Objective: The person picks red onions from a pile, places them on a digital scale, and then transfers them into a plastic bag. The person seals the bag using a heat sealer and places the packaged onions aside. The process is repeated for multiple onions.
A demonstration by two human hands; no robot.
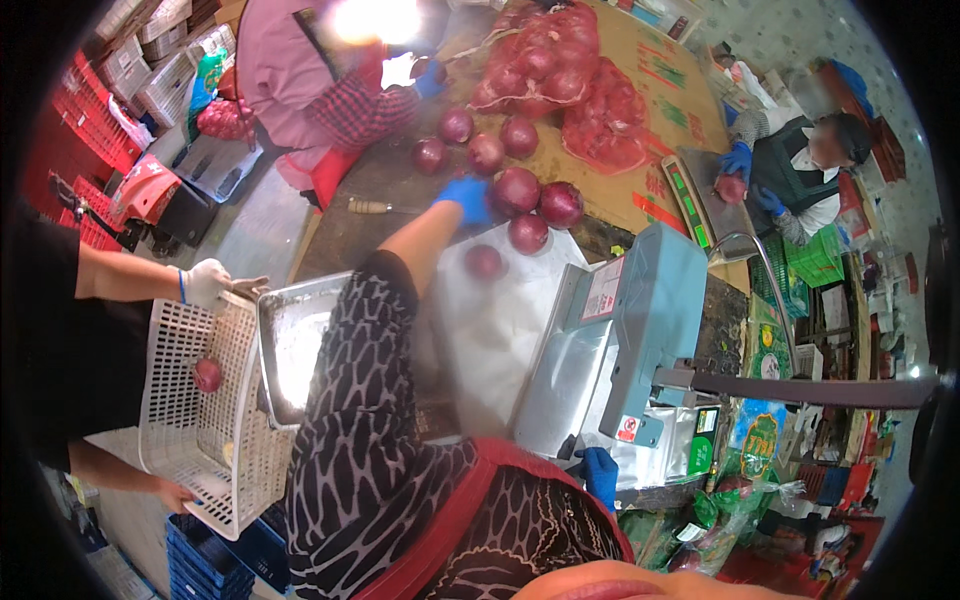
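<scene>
My left hand (pixel 466 201), in a blue glove, reaches across the table to a group of red onions. It is against or right beside a large red onion (pixel 516 190); its fingertips are hidden, so a grip cannot be made out. More red onions (pixel 486 154) sit just beyond it. On a pale sheet (pixel 495 330) nearer to me lies a single, blurred red onion (pixel 484 262). My right hand (pixel 600 474), also blue-gloved, is low at the near end of a teal bag-sealing machine (pixel 660 300). What its fingers do is unclear.
Full red mesh onion sacks (pixel 536 64) stand at the back. A wooden-handled tool (pixel 370 206) lies left of my hand. At left, a person holds a white plastic basket (pixel 247 435) containing an onion beside a metal tray (pixel 296 352). Other gloved people work behind and at right.
</scene>
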